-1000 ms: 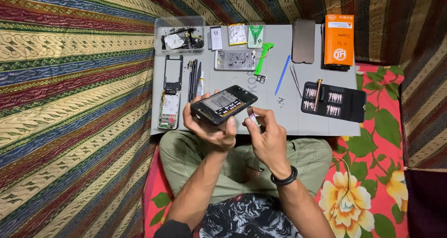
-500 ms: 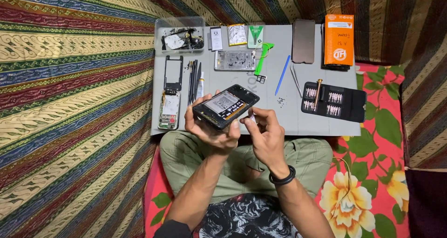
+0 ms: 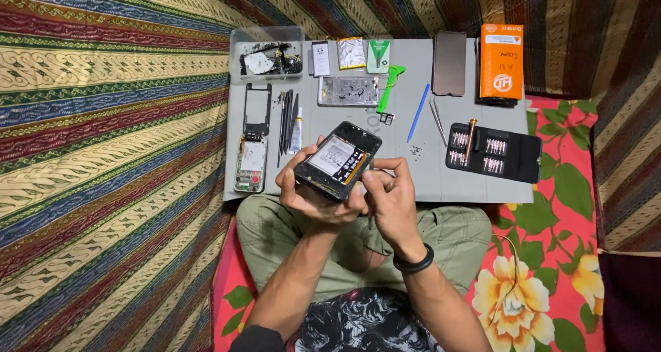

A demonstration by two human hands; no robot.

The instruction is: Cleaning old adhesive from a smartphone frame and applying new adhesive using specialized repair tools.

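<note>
Black opened phone (image 3: 339, 161) gripped in left hand (image 3: 306, 190); right hand (image 3: 389, 194), fingers pinched, now pressed closer to its edge vs. earlier.

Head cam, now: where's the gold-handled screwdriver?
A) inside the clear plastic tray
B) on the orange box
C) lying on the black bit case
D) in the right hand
C: the gold-handled screwdriver lies across the open black bit case at the mat's right side, away from both hands, which are on the opened phone.
</note>
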